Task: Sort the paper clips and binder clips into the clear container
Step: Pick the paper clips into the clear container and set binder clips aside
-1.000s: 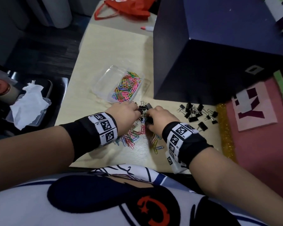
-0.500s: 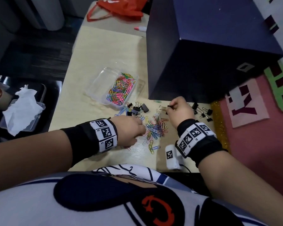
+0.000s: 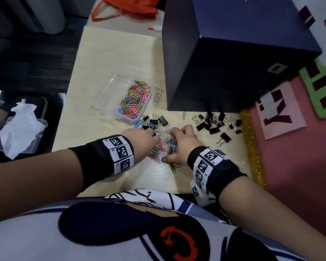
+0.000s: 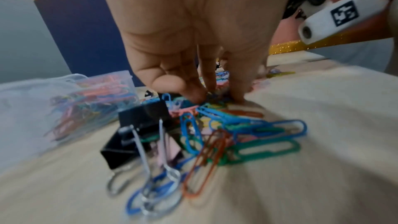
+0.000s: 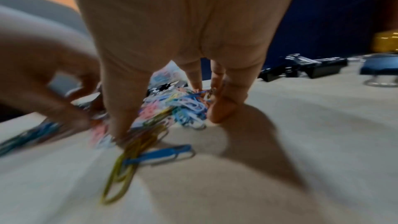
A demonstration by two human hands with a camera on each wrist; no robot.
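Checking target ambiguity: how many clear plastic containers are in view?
2. One clear container on the table, holding coloured paper clips; a second container off the table's left edge, under crumpled tissue. Any behind the dark blue box would be hidden.

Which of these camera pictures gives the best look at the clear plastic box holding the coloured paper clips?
The head view: it shows the whole clear container from above, paper clips piled in its right side. The left wrist view catches only one blurred wall of it. In the right wrist view, just a blurred glimpse shows between the fingers.
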